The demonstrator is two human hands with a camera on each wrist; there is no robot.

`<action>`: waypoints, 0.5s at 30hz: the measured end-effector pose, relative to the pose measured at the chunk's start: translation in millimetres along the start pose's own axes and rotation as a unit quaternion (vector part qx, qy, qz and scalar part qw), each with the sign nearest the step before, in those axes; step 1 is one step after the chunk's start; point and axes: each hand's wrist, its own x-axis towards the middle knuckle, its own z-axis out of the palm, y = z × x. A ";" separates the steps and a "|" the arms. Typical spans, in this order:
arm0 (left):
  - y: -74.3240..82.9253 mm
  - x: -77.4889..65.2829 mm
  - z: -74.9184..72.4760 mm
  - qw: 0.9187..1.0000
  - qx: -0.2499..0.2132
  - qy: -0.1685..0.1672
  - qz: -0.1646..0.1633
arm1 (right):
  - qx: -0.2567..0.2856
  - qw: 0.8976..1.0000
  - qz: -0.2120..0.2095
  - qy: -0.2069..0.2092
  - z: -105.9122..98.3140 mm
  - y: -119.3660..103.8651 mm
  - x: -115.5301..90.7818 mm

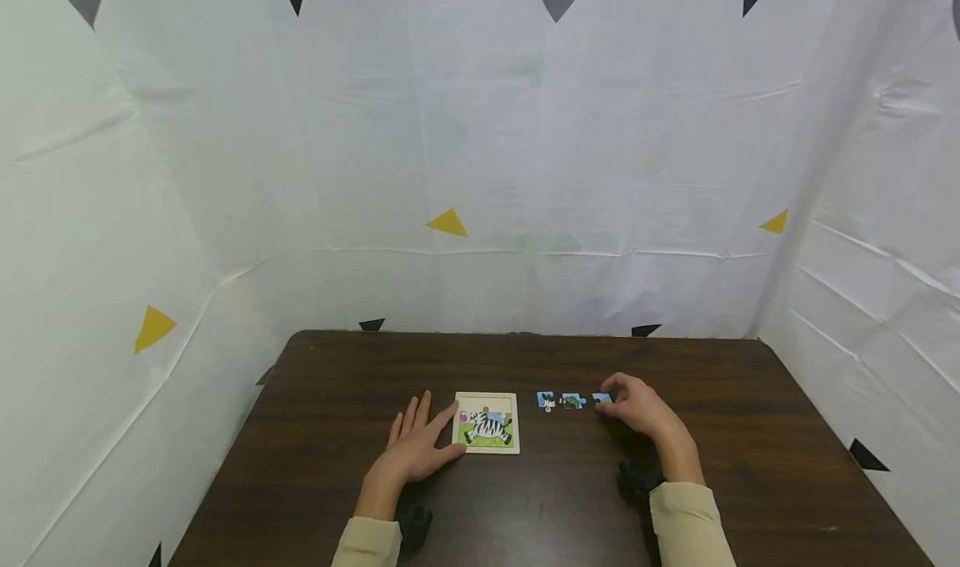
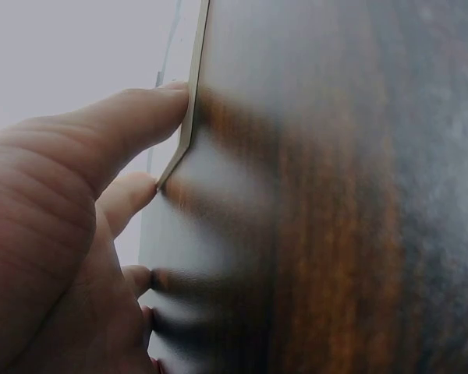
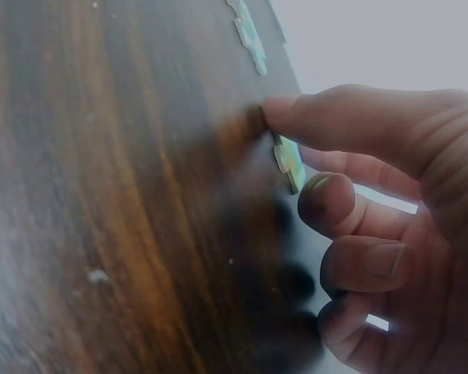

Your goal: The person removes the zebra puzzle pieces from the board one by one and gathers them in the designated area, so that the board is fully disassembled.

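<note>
A square wooden jigsaw board (image 1: 487,449) with a zebra picture lies on the table, some of its picture filled in. My left hand (image 1: 414,452) has its fingers spread, with thumb and forefinger touching the board's left edge; the left wrist view shows the thumb against the rim (image 2: 195,86). To the right of the board, my right hand (image 1: 637,407) pinches a small blue and green jigsaw piece (image 1: 602,398) between thumb and fingers, low at the tabletop. That piece (image 3: 288,164) shows beside the thumb in the right wrist view, its far side hidden by the hand.
Two more loose pieces, one with the zebra's head (image 1: 547,401) and one mostly green and blue (image 1: 573,401), lie in a row between board and right hand. The dark wooden table (image 1: 525,517) ends at a white sheet (image 1: 525,133) with coloured triangles.
</note>
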 end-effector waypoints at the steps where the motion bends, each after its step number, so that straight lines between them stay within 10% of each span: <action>1: -0.9 0.9 2.0 1.000 0.004 0.001 -0.002 | 0.000 1.000 0.001 0.002 0.7 0.7 0.1; 15: -4.1 -8.3 4.1 1.000 -0.021 0.008 0.016 | 0.005 1.000 0.009 0.011 10.6 3.2 -2.0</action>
